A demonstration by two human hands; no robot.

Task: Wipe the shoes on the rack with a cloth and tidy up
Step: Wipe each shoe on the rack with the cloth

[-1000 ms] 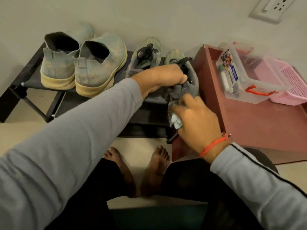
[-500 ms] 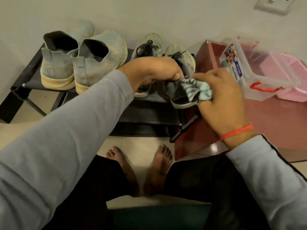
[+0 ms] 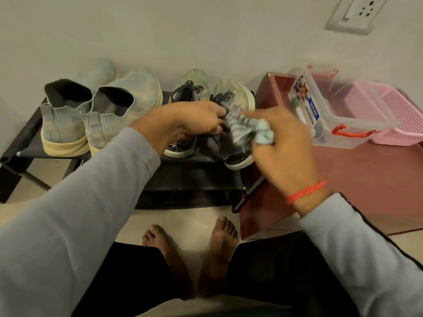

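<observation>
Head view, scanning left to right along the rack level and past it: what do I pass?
Slip-on shoe pair → left hand gripping the laced shoe → right hand holding the cloth → clear plastic box → pink basket.

Left hand (image 3: 196, 121) grips the tongue and laces of a small laced shoe (image 3: 233, 129) at the right end of the black rack (image 3: 187, 179). Right hand (image 3: 283, 143), blurred, holds a bunched striped cloth (image 3: 246, 130) against that shoe. Its mate (image 3: 186, 115) stands just left; two grey slip-ons (image 3: 96, 113) farther left. Clear lidded box (image 3: 332, 110) and pink basket (image 3: 398, 115) on the red desk (image 3: 354, 179).
</observation>
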